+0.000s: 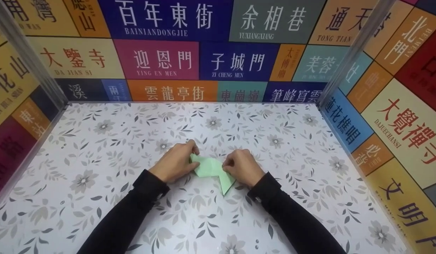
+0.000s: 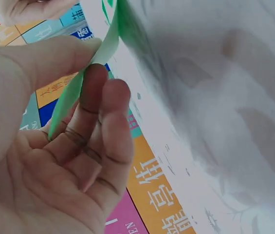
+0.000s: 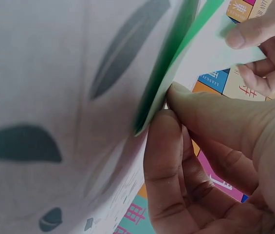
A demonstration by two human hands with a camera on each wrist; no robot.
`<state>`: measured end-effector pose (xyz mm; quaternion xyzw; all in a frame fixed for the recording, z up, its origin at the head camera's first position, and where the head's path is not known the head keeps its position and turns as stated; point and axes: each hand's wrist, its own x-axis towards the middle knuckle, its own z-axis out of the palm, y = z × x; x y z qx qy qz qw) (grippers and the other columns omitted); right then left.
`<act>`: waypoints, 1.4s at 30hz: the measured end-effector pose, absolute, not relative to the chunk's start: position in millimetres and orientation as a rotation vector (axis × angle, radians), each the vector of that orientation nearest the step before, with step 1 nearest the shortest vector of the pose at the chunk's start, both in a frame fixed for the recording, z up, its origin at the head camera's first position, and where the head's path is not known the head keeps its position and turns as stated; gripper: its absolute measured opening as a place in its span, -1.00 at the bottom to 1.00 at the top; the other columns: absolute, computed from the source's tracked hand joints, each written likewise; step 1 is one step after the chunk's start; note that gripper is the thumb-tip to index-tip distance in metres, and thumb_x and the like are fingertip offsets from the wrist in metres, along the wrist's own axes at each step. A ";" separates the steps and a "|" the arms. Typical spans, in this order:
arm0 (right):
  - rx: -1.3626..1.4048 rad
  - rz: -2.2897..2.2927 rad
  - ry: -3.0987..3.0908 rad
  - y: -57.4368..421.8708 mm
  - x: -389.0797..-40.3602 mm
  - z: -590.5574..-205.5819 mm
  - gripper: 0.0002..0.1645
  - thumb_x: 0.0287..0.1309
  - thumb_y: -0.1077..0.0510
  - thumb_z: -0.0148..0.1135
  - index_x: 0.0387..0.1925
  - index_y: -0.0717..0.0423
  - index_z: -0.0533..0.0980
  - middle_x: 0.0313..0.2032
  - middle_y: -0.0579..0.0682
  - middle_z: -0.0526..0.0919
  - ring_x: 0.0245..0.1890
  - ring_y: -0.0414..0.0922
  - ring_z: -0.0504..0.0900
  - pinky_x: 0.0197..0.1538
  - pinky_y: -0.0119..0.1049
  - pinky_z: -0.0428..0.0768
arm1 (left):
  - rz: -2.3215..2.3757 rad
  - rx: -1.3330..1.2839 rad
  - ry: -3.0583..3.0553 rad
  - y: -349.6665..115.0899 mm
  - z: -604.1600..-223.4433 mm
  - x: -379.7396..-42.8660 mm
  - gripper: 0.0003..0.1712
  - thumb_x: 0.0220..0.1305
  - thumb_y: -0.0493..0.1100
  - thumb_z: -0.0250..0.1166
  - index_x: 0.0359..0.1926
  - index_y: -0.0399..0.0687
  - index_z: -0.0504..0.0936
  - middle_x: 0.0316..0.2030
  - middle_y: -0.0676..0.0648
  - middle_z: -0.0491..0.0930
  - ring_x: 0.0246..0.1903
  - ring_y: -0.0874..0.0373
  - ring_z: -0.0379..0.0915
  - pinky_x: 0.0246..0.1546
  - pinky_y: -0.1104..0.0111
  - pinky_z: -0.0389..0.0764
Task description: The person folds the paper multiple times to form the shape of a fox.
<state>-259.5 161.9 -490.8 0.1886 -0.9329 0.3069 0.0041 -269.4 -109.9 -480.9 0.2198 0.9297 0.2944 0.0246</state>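
Between the two hands is a folded piece of light green paper (image 1: 208, 167), with a pointed flap hanging toward the near side at its right. The left hand (image 1: 176, 160) pinches its left end; in the left wrist view the thumb (image 2: 64, 61) presses the paper (image 2: 109, 46) against the curled fingers. At the right part of the sheet, the right hand (image 1: 243, 167) pinches an edge between thumb and index finger, and the right wrist view shows these fingertips on the paper's folded edge (image 3: 164, 87). Both wrists wear black sleeves (image 1: 267, 190).
The tabletop (image 1: 133, 123) has a white cover printed with grey flowers and leaves. Upright panels of coloured Chinese place-name signs (image 1: 157, 60) stand behind it and along both sides. Clear strips (image 1: 355, 53) run up the corners.
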 end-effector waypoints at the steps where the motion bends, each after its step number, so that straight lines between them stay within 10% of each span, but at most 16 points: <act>1: 0.590 0.960 -2.924 161.8 -259.7 -490.5 -0.90 0.27 0.35 0.63 -0.32 0.11 0.91 -0.34 -0.01 0.94 -0.33 -0.15 0.79 -0.11 -0.18 0.82 | 0.928 0.690 2.868 -109.2 -479.9 -269.0 -0.61 0.48 -0.20 0.62 0.19 -0.15 0.70 -0.20 -0.10 0.81 -0.32 0.14 0.65 -0.21 0.21 0.75; 21: 0.581 0.943 -2.928 158.8 -260.7 -489.8 -0.83 0.24 0.37 0.65 -0.37 0.05 0.90 -0.38 -0.06 0.93 -0.36 -0.19 0.77 -0.13 -0.19 0.81 | 1.035 0.999 2.796 -92.9 -476.7 -248.7 -0.81 0.30 -0.42 0.53 -0.18 -0.11 0.74 -0.13 -0.15 0.94 0.06 -0.15 0.95 0.19 0.03 0.94; 42: 0.609 0.908 -2.899 159.7 -259.9 -490.9 -0.87 0.22 0.37 0.64 -0.36 0.09 0.90 -0.38 -0.03 0.93 -0.35 -0.15 0.80 -0.14 -0.18 0.82 | 0.945 1.180 2.769 -80.6 -481.1 -241.6 -0.82 0.32 -0.42 0.53 -0.20 -0.07 0.78 -0.30 -0.11 0.91 -0.40 0.15 0.73 -0.39 0.45 0.67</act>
